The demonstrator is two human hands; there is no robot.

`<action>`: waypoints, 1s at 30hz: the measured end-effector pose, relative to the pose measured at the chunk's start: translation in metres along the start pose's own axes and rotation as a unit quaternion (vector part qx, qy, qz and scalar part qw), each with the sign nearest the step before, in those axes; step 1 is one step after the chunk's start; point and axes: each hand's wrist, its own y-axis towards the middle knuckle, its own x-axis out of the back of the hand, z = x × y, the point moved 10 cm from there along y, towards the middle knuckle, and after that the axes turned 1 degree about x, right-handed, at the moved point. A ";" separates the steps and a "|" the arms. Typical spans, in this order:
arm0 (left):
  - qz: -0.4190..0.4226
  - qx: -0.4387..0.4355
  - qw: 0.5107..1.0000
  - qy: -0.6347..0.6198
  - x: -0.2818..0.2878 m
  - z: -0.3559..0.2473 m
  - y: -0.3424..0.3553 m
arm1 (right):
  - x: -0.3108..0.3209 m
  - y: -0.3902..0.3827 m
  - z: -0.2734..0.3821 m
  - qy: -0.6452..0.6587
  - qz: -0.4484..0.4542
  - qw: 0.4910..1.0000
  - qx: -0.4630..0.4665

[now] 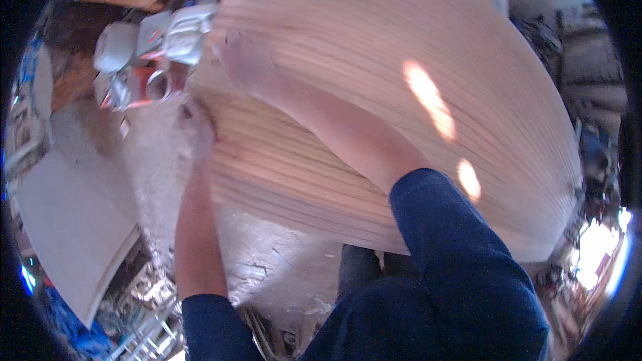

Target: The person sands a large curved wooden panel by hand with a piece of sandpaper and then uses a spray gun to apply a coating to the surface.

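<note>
Board: a large pale wooden board (374, 93) fills the middle and right.
Left hand (196, 130): grip clasps the board's left edge.
Right hand (244, 60): lies flat on the board, grip released.
Far left: white tools (154, 46).

One big wood panel (374, 93), two hands, one grey board (73, 227)

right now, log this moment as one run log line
left hand: grips near edge of wood panel | right hand: flat on panel face | floor: sawdust, white power tool nearby
</note>
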 end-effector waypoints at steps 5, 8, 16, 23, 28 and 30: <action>0.055 0.031 0.968 0.244 -0.007 -0.033 -0.004 | 0.122 -0.218 -0.133 0.116 0.078 0.979 -0.145; 0.072 0.027 0.957 0.280 -0.018 -0.056 -0.010 | 0.218 -0.398 -0.232 0.171 0.070 0.888 -0.421; 0.072 -0.021 0.952 0.298 -0.014 -0.052 0.002 | 0.128 -0.297 -0.169 0.176 0.076 0.946 -0.260; 0.069 0.000 0.933 0.354 0.003 -0.015 0.019 | 0.184 -0.391 -0.208 0.410 0.057 0.790 -0.452; 0.090 0.024 0.937 0.337 -0.012 -0.011 0.025 | 0.270 -0.552 -0.291 0.058 0.012 0.947 -0.315; 0.097 0.011 0.942 0.322 -0.021 -0.013 0.021 | 0.263 -0.516 -0.265 0.138 -0.012 0.947 -0.291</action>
